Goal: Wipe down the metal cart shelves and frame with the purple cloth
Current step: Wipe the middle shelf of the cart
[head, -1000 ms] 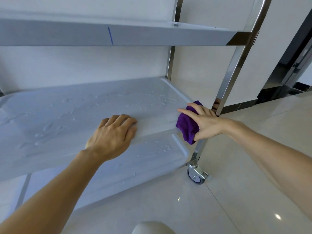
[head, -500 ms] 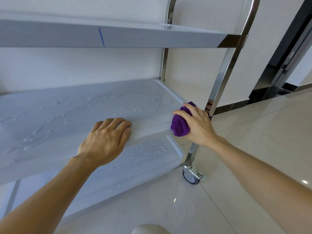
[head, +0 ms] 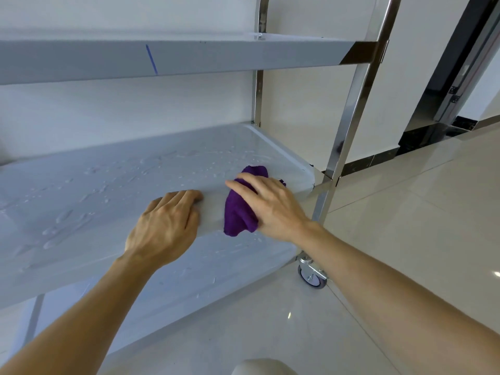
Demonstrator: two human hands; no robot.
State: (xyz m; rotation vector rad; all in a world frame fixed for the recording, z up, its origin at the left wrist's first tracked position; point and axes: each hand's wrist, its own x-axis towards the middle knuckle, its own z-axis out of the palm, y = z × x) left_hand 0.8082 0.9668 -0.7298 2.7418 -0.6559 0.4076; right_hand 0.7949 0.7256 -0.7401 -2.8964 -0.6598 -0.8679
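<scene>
Nearest the camera, two bare forearms reach forward over pale floor tiles (head: 405, 212). The left hand (head: 165, 228) rests on the front edge of the middle shelf (head: 108, 190), its fingers curled over the lip in a narrow grip on the edge itself. Just beside it, to the right, the right hand (head: 273, 209) presses the purple cloth (head: 239, 212) against the same front edge with straight, spread fingers; the cloth is bunched, draped over the lip, with part lying on the shelf top and part hanging below it. The two hands are near each other but apart. Water droplets dot the shelf surface to the left and behind. Below, the bottom shelf (head: 216, 272) is also wet, and a caster wheel (head: 312, 277) stands at its right corner. To the right, the shiny frame post (head: 349, 125) rises at the shelf's corner, with open floor beyond it. Higher and farther, the top shelf (head: 216, 55) carries a blue mark (head: 151, 59) on its front face.
</scene>
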